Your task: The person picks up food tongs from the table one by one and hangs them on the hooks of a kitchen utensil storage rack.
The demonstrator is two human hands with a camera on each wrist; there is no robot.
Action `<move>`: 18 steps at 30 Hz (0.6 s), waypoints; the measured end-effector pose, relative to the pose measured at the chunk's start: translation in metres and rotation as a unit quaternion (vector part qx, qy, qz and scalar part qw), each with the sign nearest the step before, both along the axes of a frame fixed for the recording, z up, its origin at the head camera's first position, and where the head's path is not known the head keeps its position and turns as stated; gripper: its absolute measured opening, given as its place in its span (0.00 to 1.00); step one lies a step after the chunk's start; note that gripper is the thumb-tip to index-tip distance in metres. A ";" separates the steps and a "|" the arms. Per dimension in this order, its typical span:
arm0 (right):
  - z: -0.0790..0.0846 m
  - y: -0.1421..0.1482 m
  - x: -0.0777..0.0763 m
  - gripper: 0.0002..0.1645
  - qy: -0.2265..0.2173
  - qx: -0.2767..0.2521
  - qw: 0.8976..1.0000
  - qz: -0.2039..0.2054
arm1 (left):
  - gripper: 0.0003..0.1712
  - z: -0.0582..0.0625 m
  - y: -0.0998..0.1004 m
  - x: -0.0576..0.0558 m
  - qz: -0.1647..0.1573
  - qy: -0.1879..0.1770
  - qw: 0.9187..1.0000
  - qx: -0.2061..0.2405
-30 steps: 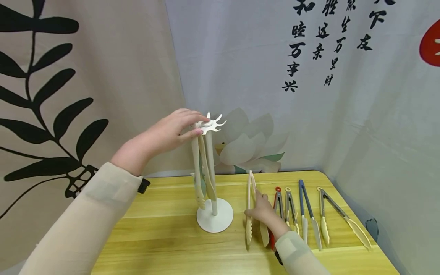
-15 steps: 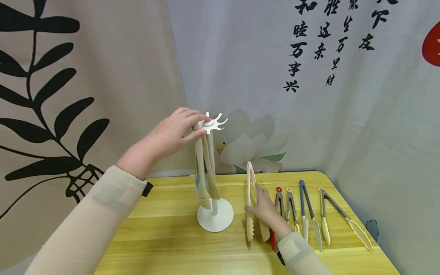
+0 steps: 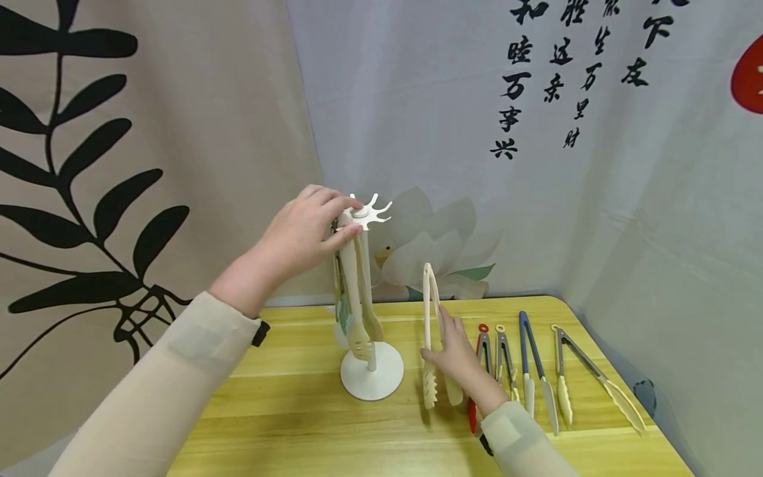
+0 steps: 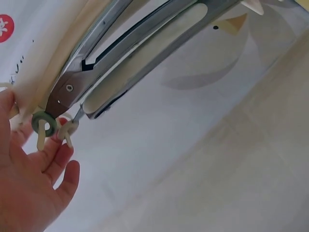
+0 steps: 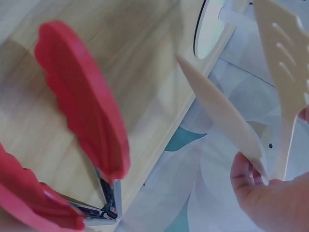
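My left hand [image 3: 306, 228] holds the top of a white rotating utensil rack [image 3: 372, 213], thumb in front and fingers over the hub. Beige tongs [image 3: 354, 291] hang from its hooks below that hand. In the left wrist view, metal-handled tongs [image 4: 111, 63] hang by a green ring [image 4: 43, 124] close to my fingers. My right hand [image 3: 456, 361] grips beige tongs [image 3: 427, 311] near the middle, hinge end up, to the right of the rack. One arm of these tongs is slotted [image 5: 285, 58] and the other is smooth, as the right wrist view shows.
Right of my right hand lie red tongs [image 3: 473, 416], beige-tipped metal tongs [image 3: 502, 354], blue tongs [image 3: 529, 351] and large metal tongs [image 3: 581, 358] on the wooden table [image 3: 286, 411]. The rack's round base [image 3: 372, 384] stands left of centre. Printed curtains hang behind.
The beige tongs in my right hand have risen and moved slightly left. The rack's top has turned under my left hand, and the hanging tongs have swung a little to the right.
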State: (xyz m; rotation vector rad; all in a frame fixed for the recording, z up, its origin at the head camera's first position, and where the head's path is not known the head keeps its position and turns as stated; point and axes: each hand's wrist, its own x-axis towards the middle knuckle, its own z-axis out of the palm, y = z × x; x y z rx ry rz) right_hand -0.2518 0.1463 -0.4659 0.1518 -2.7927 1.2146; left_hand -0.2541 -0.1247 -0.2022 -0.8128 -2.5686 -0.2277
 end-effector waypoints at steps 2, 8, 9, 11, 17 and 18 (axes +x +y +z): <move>0.002 -0.001 0.001 0.62 0.005 0.002 1.000 0.001 | 0.23 -0.001 0.001 0.000 0.008 0.004 1.000 0.002; 0.004 -0.003 0.001 0.62 0.022 0.005 1.000 0.002 | 0.22 -0.003 0.003 0.001 0.021 0.014 1.000 0.009; 0.004 -0.003 0.001 0.62 0.026 0.006 1.000 0.003 | 0.22 -0.003 0.003 0.001 0.021 0.016 1.000 0.010; 0.004 -0.004 0.001 0.62 0.034 0.008 0.999 0.004 | 0.22 -0.004 0.003 0.001 0.019 0.018 1.000 0.014; 0.007 -0.005 0.003 0.62 0.054 -0.008 0.998 0.011 | 0.24 -0.006 0.002 0.003 0.011 -0.001 0.999 0.034; 0.008 -0.006 0.004 0.62 0.055 -0.011 0.998 0.013 | 0.24 -0.006 0.002 0.003 0.010 -0.005 0.999 0.037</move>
